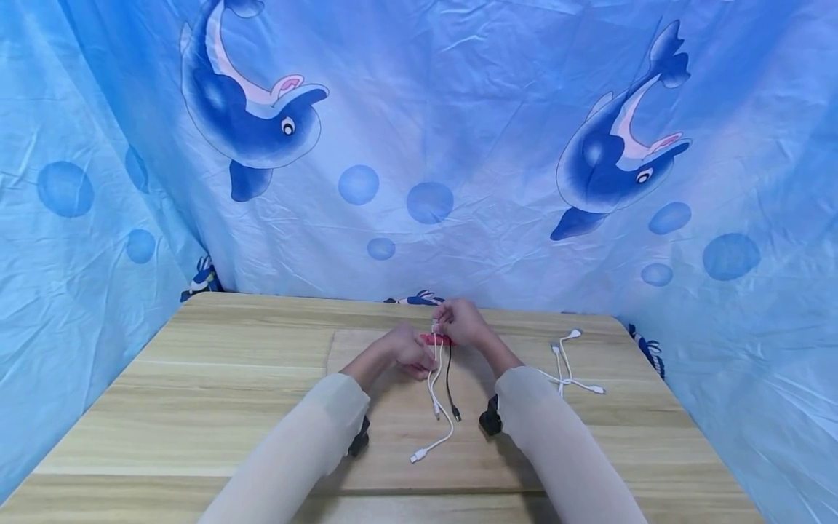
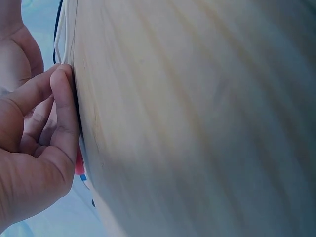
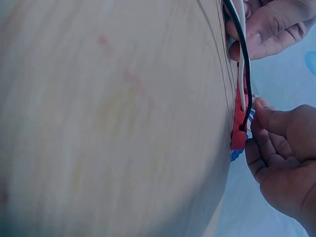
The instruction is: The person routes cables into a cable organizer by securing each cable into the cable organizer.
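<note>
A red block (image 1: 437, 339) lies near the back of the wooden board, with white cables (image 1: 433, 389) and a black cable (image 1: 448, 386) running from it toward the front. In the right wrist view, cables enter slots in the red block (image 3: 239, 139). The left hand (image 1: 407, 351), just left of the block, pinches a white cable between thumb and finger; in the left wrist view the left hand (image 2: 42, 133) has its fingertips together on it. My right hand (image 1: 461, 322) pinches a small white connector (image 1: 435, 327) above the block's back edge.
On the table's right side lie more white cables (image 1: 564, 380) with connectors. The board (image 1: 393, 477) spans the middle of the wooden table (image 1: 216, 378). Behind stands a blue curtain (image 1: 458, 247) with dolphins.
</note>
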{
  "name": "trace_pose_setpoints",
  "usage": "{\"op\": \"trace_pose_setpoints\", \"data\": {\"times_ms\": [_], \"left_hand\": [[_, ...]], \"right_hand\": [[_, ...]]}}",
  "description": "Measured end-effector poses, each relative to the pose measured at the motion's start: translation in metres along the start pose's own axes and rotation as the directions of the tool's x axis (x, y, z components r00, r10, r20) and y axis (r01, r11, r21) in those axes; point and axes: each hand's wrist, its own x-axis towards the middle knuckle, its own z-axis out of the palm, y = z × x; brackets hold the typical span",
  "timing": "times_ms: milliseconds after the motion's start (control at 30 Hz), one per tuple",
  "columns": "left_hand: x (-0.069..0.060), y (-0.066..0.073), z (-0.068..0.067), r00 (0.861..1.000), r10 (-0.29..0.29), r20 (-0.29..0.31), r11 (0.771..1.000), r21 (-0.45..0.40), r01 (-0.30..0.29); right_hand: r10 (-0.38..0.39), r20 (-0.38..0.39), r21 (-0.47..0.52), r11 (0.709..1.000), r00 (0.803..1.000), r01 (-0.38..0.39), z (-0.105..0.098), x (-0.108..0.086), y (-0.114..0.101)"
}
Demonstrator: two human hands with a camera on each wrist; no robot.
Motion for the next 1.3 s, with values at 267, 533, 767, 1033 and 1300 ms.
{"op": "trace_pose_setpoints", "data": {"times_ms": [267,533,767,1033,1300], "left_hand": [[-0.002,0.001,-0.005,0.999,0.030,0.022,0.999,0.009,-0.031],[-0.001,-0.003,-0.005,0.999,0.036,0.037,0.999,-0.010,-0.036],[-0.001,-0.002,-0.004,0.999,0.018,0.045,1.000,-0.002,-0.018],[-0.001,0.001,-0.003,0.999,-0.002,0.040,1.000,0.023,0.001],[-0.003,0.001,-0.004,0.999,0.002,0.033,0.999,0.038,-0.003]], "right_hand": [[-0.015,0.005,-0.077,0.997,1.000,0.015,0.001,0.007,-0.008],[-0.007,0.007,-0.087,0.996,1.000,0.008,0.004,0.007,-0.009],[-0.010,0.006,-0.099,0.995,1.000,0.010,0.007,0.007,-0.003],[-0.022,-0.030,-0.073,0.997,0.999,0.020,0.006,0.003,0.004],[0.041,-0.044,0.017,0.999,0.998,-0.040,-0.011,-0.002,0.000]]}}
